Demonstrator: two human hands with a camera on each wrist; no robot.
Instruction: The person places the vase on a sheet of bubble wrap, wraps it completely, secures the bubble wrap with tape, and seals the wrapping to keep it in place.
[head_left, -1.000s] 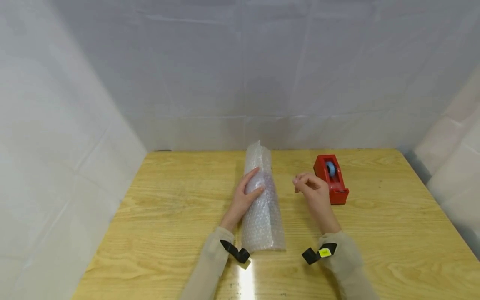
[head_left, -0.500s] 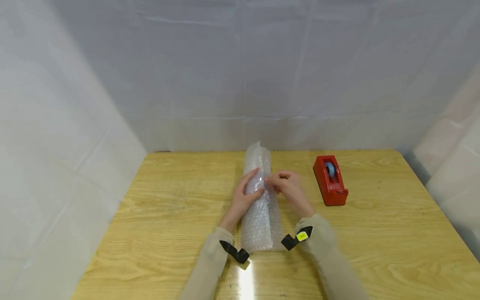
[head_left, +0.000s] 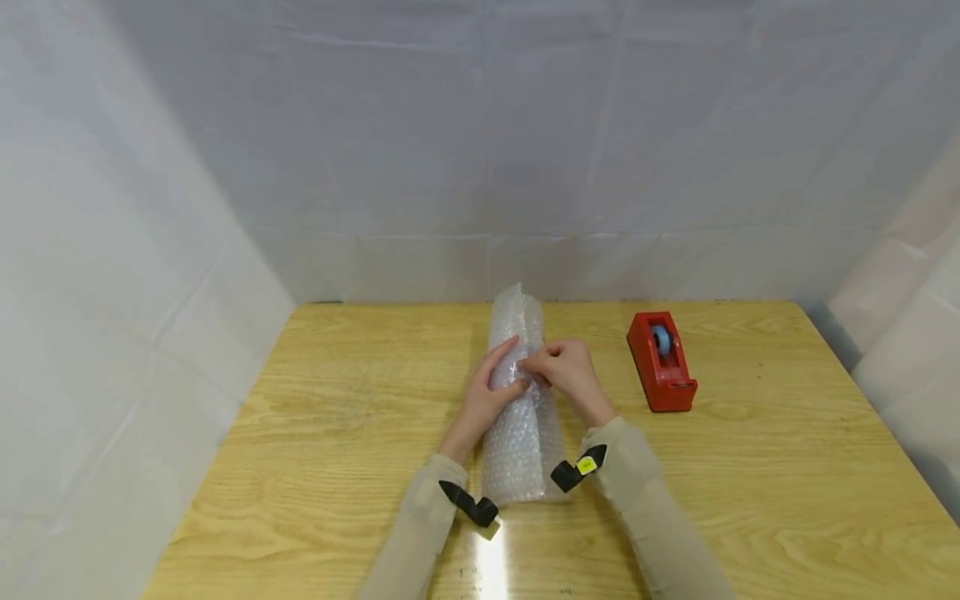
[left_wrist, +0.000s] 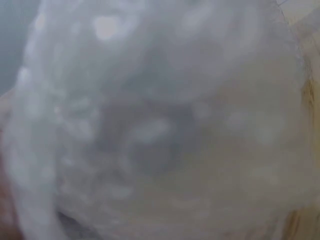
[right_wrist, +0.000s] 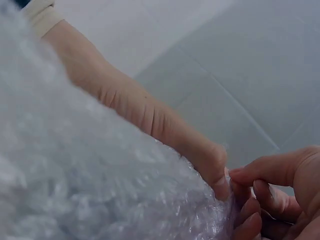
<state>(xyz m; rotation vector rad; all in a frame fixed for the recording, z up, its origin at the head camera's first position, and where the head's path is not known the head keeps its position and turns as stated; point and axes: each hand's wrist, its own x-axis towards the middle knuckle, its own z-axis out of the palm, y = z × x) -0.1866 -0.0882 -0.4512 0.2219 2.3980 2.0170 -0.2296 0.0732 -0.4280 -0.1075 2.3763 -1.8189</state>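
Observation:
A roll of bubble wrap (head_left: 516, 454) lies lengthwise on the table, its loose edge running along the top. My left hand (head_left: 483, 400) grips its left side, with the thumb and forefinger spread over the top. From the right, my right hand (head_left: 572, 375) reaches onto the roll, thumb and fingertips pinched together beside the left thumb. A shiny bit of clear tape (head_left: 515, 367) shows at those fingertips, too small to make out fully. In the right wrist view both thumbs meet at the bubble wrap (right_wrist: 125, 195). Blurred wrap (left_wrist: 165, 125) fills the left wrist view.
A red tape dispenser (head_left: 662, 362) with a blue-cored roll stands to the right of the hands. Wooden tabletop (head_left: 337, 417) extends on both sides. Pale sheeting (head_left: 420, 167) hangs behind the table and along its sides.
My right hand has moved left from beside the tape dispenser onto the top of the bubble wrap roll, then slightly further left. The left hand keeps its hold in the same place.

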